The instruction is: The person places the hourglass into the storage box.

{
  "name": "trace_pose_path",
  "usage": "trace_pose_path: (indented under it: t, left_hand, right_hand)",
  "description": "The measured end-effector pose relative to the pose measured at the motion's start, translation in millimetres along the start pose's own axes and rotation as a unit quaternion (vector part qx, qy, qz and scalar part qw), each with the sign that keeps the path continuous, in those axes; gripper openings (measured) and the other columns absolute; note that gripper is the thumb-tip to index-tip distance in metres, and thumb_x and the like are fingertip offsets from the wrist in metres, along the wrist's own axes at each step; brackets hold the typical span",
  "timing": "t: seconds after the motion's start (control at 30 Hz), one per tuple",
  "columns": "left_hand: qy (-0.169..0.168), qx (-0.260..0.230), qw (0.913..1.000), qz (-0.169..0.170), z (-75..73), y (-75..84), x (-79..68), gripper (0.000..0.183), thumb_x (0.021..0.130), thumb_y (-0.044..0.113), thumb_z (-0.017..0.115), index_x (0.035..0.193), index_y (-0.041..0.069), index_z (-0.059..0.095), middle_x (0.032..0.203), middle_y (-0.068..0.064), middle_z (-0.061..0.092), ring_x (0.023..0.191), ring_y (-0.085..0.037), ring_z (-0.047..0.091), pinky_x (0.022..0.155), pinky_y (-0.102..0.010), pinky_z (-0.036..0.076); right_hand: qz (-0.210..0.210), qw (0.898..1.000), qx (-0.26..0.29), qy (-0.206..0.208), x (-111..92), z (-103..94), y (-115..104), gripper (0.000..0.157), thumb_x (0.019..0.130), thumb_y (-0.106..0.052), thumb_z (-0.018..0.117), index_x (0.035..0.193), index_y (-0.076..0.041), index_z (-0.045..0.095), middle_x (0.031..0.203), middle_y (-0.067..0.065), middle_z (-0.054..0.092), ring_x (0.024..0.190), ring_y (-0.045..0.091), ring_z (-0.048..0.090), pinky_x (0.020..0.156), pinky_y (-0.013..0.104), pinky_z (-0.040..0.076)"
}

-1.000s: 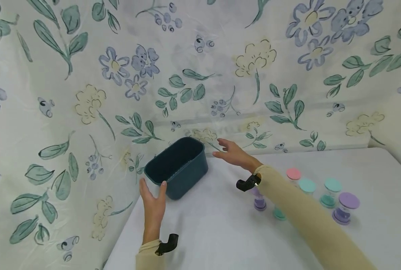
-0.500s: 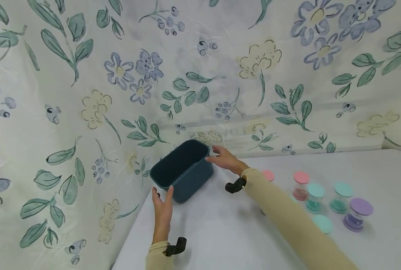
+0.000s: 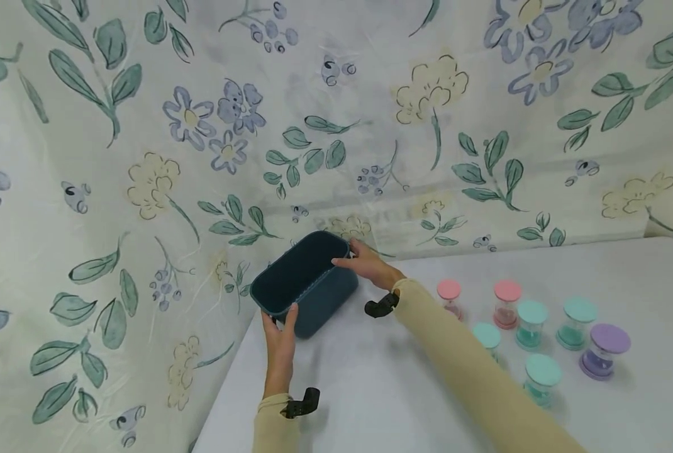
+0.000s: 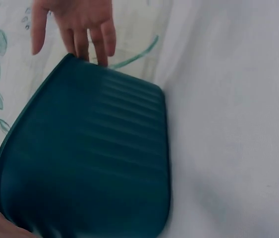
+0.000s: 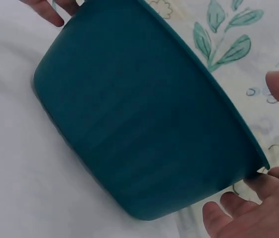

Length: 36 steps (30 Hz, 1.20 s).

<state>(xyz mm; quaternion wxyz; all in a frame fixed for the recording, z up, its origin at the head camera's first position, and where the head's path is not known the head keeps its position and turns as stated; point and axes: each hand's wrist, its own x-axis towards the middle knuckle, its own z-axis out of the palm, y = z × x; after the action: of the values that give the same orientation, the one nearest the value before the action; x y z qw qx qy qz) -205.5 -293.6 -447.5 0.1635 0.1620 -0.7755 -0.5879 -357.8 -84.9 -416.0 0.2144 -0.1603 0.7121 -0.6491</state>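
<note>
A dark teal oblong bin [image 3: 328, 302] stands on the white table near the back wall, its open top facing up. My left hand [image 3: 280, 352] is at the bin's near end, fingers by the outside below the rim and thumb apart from them. My right hand [image 3: 367, 264] is at the far right end. Its fingertips touch the outer wall under the rim, while its thumb stands off above the rim in the right wrist view. Neither hand's fingers are curled tightly round the bin [image 5: 144, 114]. The left fingertips are partly hidden behind the bin.
Several small sand timers stand at the right of the table [image 3: 382, 390]: pink [image 3: 507, 304], mint [image 3: 531, 324] and purple [image 3: 604, 351] ones. The right forearm passes close to them. A flower-patterned cloth [image 3: 291, 138] hangs behind the table and along its left.
Both hands have closed in on the bin's two ends, the right moving left and the left moving up to the rim. The bin seems to stay put while the head view shifts slightly.
</note>
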Motion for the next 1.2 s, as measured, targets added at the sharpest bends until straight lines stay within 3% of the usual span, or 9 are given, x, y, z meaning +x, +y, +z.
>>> trace_pose_path:
  t: [0.47, 0.77, 1.2]
  left_hand:
    - [0.013, 0.029, 0.9993, 0.019, 2.2, -10.6, -11.5, 0.099, 0.100, 0.046, 0.066, 0.167, 0.023, -0.003, 0.176, -0.011, 0.003, 0.163, -0.042, 0.003, 0.129, -0.067, 0.016]
    - [0.042, 0.045, 0.9981, 0.008, 2.6, -12.9, -17.1, 0.101, 0.097, 0.051, 0.068, 0.168, 0.025, 0.001, 0.176, -0.013, 0.009, 0.162, -0.042, 0.012, 0.129, -0.058, 0.024]
    - [0.044, 0.051, 0.9974, 0.028, 10.3, -0.4, -21.3, 0.099, 0.097, 0.047, 0.069, 0.168, 0.019, 0.005, 0.175, -0.014, 0.014, 0.160, -0.043, 0.017, 0.128, -0.057, 0.026]
  right_hand:
    - [-0.026, 0.999, -0.033, 0.016, -13.4, 6.8, 18.3, 0.100, 0.094, -0.028, 0.075, 0.167, -0.011, 0.009, 0.175, 0.014, 0.013, 0.159, 0.037, 0.025, 0.125, 0.053, 0.037]
    - [-0.033, 0.997, -0.073, 0.022, -18.3, 7.6, 20.7, 0.100, 0.091, -0.027, 0.080, 0.166, -0.008, 0.015, 0.172, 0.016, 0.024, 0.158, 0.036, 0.030, 0.127, 0.054, 0.033]
    - [-0.042, 0.991, -0.121, 0.030, -26.8, -3.9, 7.7, 0.098, 0.091, -0.030, 0.081, 0.165, -0.009, 0.021, 0.169, 0.015, 0.032, 0.154, 0.035, 0.037, 0.125, 0.052, 0.038]
